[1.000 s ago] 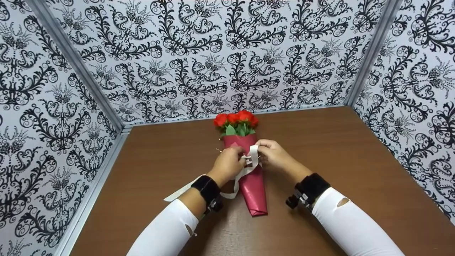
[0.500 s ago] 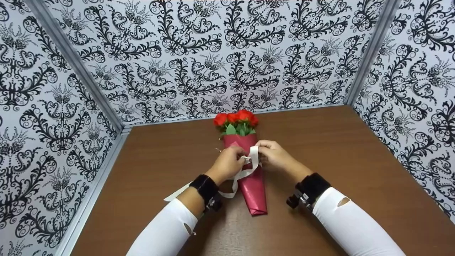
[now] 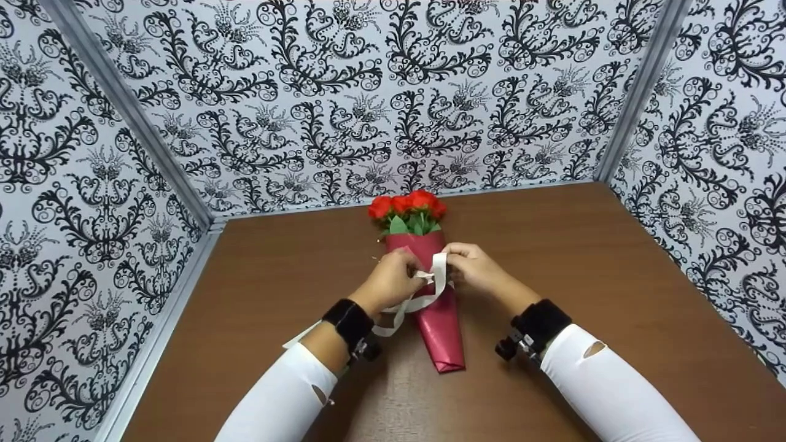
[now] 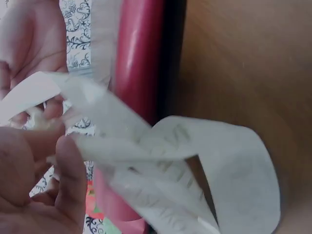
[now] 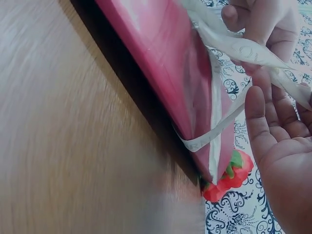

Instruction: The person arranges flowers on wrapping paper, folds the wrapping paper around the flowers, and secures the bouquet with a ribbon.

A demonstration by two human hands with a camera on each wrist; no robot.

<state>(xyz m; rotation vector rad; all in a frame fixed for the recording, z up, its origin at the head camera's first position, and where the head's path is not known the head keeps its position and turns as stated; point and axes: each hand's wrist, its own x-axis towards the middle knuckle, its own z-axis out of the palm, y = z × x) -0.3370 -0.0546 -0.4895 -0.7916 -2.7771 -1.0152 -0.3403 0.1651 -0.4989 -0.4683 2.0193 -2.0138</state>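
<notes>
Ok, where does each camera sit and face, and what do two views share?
Head: on the head, facing forward and down at the bouquet; left hand, right hand and sleeves show.
Left wrist: on that wrist, facing the ribbon; both hands show.
Right wrist: on that wrist, facing the red wrapper; both hands show.
Both wrist views share ribbon and wrapper.

Red roses [image 3: 408, 204] and leaves [image 3: 415, 223] top a red wrapper [image 3: 441, 337] lying on the bench [image 3: 552, 264], blooms toward the patterned wall [image 3: 368, 92]. Over the wrapper, the left hand [image 3: 390, 278] and right hand [image 3: 474, 267] grip a white ribbon [image 3: 439, 268], looped between them; its tail shows past the left arm [image 3: 323, 348]. Black straps [image 3: 348, 322] circle the wrists above white sleeves [image 3: 276, 396].
</notes>
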